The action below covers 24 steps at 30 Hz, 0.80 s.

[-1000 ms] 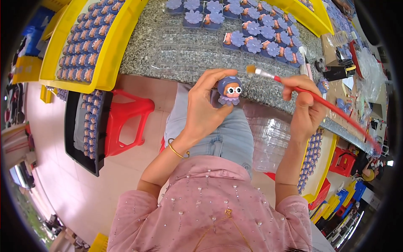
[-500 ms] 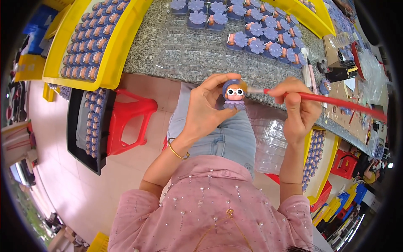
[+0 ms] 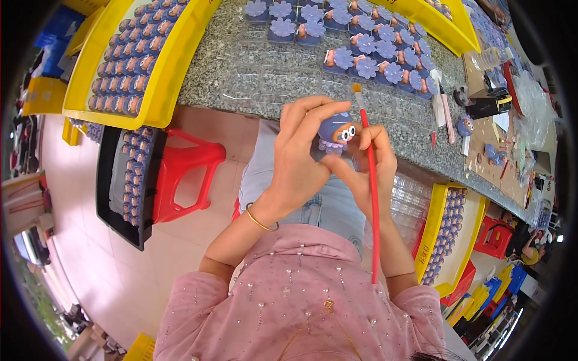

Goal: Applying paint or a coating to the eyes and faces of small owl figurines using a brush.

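A small toy figurine [image 3: 335, 129] with a blue hood, white glasses and a purple frilled collar is held upright just in front of the table edge. My left hand [image 3: 294, 153] grips it from the left, fingers over the top and thumb beneath. In my right hand [image 3: 378, 167] is a paintbrush [image 3: 374, 234] with a red handle; its yellowish bristles point away, toward the table, apart from the figurine. The right fingers are bent close to the figurine's right side, and whether they touch it I cannot tell.
On the speckled stone table [image 3: 205, 78] lies a transparent plastic tray [image 3: 274, 78], partly filled with similar figurines [image 3: 367, 45]. Yellow crates [image 3: 159, 78] of figurines stand left, far right and lower right. A black tray [image 3: 108, 180] and red stool [image 3: 186, 168] are at left.
My right hand has moved left to the figurine, and the brush has swung from nearly level to upright, its bristles leaving the figurine's side. The figurine has turned to face more to the right.
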Motion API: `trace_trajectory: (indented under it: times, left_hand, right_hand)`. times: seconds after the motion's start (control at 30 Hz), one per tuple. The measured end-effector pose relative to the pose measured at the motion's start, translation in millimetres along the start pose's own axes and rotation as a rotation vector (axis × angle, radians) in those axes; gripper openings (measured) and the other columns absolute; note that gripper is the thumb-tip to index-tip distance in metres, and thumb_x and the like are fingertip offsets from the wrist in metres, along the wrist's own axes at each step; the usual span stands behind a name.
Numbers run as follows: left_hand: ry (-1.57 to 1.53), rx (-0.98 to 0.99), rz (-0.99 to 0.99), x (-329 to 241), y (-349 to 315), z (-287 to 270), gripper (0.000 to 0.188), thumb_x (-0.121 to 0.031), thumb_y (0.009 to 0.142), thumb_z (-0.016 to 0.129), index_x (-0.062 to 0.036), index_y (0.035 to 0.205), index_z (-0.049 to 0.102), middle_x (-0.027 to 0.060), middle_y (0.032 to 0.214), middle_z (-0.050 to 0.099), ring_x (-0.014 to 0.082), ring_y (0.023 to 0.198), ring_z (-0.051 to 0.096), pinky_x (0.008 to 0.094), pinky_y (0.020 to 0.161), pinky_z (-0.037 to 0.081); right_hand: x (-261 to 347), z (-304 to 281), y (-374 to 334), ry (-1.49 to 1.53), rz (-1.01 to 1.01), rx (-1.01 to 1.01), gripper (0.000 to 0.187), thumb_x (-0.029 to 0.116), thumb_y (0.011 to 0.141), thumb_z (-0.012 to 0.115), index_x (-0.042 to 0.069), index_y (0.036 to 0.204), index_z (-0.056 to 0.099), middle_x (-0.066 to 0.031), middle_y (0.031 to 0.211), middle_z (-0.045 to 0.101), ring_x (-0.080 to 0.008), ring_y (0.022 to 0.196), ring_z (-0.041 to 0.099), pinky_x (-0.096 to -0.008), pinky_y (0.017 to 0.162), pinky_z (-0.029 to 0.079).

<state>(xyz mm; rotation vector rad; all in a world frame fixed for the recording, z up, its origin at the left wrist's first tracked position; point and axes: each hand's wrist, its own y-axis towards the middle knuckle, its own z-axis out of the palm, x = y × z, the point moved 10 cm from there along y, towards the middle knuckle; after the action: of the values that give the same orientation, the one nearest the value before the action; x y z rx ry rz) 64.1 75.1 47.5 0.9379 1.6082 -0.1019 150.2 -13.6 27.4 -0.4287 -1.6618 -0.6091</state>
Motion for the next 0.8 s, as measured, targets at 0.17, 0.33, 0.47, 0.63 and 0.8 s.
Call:
trace_trajectory:
  times: [0.17,0.33,0.47,0.63,0.8]
  left_hand:
    - [-0.031,-0.025,0.081,-8,5,-8,0.055,0.01,0.06,0.064,-0.0042,0.112,0.06,0.0094,0.112,0.054,0.0192,0.102,0.053,0.0303,0.083,0.045]
    - [-0.393,0.003,0.026,3,6,-14,0.051,0.011,0.065,0.059,0.0014,0.115,0.054,0.0124,0.115,0.053,0.0197,0.108,0.052,0.032,0.091,0.043]
    - [-0.502,0.054,-0.103,15,2,-29,0.055,0.014,0.066,0.056,0.003,0.12,0.05,0.0157,0.125,0.051,0.0204,0.113,0.052,0.0336,0.096,0.042]
    - [-0.175,-0.11,-0.164,23,41,-134,0.051,0.01,0.074,0.06,0.0038,0.123,0.047,0.0125,0.121,0.053,0.0167,0.11,0.054,0.03,0.092,0.045]
    - [0.457,-0.201,-0.183,72,132,-288,0.038,-0.023,0.076,0.075,-0.0017,0.103,0.061,0.01,0.083,0.066,0.0163,0.074,0.063,0.0256,0.067,0.049]
  right_hand:
    - [-27,11,3,0.698,0.295,0.051,0.024,0.006,0.085,0.061,0.008,0.085,0.037,-0.0107,0.094,0.057,-0.016,0.089,0.06,-0.0296,0.074,0.05]
    - [-36,33,3,0.824,0.355,0.138,0.016,0.016,0.09,0.053,0.011,0.088,0.038,-0.0079,0.089,0.056,-0.0104,0.068,0.046,-0.0256,0.07,0.046]
    - [-23,29,13,0.552,0.237,0.154,0.019,0.013,0.089,0.055,0.009,0.089,0.038,-0.0176,0.1,0.057,-0.0155,0.075,0.055,-0.0284,0.072,0.047]
    - [13,-31,31,0.206,0.057,-0.024,0.02,0.013,0.087,0.056,0.007,0.086,0.037,-0.0173,0.098,0.057,-0.0172,0.075,0.056,-0.0315,0.071,0.046]
    - [23,-61,46,0.128,-0.026,-0.038,0.019,0.011,0.087,0.056,0.009,0.083,0.037,-0.015,0.1,0.056,-0.0159,0.078,0.055,-0.0294,0.07,0.044]
